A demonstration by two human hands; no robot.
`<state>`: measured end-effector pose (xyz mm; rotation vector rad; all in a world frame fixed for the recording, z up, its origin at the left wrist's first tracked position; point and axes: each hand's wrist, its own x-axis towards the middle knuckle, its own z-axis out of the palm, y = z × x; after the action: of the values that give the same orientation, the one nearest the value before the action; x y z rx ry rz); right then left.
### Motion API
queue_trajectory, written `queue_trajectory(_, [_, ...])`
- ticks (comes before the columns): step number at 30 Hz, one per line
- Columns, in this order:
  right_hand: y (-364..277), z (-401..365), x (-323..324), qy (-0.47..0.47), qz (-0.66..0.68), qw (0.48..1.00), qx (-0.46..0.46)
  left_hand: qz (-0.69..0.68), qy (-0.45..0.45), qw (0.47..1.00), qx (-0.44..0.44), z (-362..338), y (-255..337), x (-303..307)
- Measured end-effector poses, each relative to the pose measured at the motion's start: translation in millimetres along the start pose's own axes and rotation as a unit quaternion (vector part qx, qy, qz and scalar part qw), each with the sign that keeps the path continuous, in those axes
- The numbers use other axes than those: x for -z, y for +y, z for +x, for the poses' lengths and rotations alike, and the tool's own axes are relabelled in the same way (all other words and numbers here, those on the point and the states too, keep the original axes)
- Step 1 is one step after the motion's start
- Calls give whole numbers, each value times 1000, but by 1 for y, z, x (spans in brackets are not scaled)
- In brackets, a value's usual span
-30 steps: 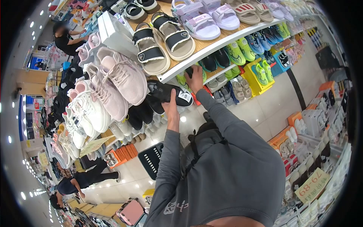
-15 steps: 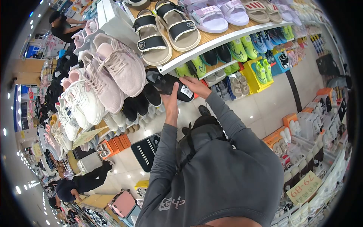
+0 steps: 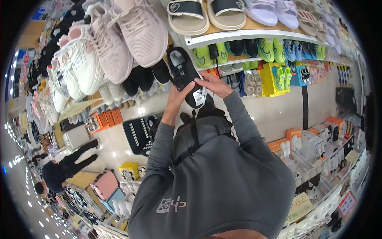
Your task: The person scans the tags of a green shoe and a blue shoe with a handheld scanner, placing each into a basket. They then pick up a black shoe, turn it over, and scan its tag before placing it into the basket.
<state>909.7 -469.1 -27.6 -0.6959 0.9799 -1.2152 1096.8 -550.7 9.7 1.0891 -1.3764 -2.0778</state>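
Note:
A black sneaker [image 3: 181, 71] with a white sole edge is held between my two hands, its laced upper facing me. A white label [image 3: 198, 96] shows on its near end. My left hand [image 3: 178, 96] grips the shoe's left side, thumb laid across it. On the other side, my right hand [image 3: 215, 84] has its fingers closed on the shoe's edge. Just beyond the shoe are the pale pink sneakers [image 3: 139, 34] on the shelf, and black shoes [image 3: 145, 77] stand on a level below them.
A white-edged shelf [image 3: 254, 34] with sandals [image 3: 227, 15] runs across the top, neon green shoes [image 3: 266, 49] beneath it. A black case [image 3: 139, 135] and orange boxes [image 3: 109, 118] stand low at left. A person [image 3: 57, 175] is at lower left; more shoe racks line the right.
Both hands have turned the black sneaker so its laces and white sole edge now show, and it points more upright. My view has shifted, so the shelves sit higher.

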Motion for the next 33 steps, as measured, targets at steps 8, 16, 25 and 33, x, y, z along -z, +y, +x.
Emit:
queue_trajectory(8, [21,-20,-26,9,20,1000,-15,-3,-20,999,51,-36,-14,20])
queue_trajectory(16, [45,-24,-41,10,84,996,-29,87,-22,996,-29,-49,-37,36])
queue_trajectory(25, [41,-33,-51,-17,167,985,-28,138,-4,988,-75,-64,-26,40])
queue_trajectory(33, [43,-40,-53,-41,174,983,-49,209,6,972,-105,-78,-17,34])
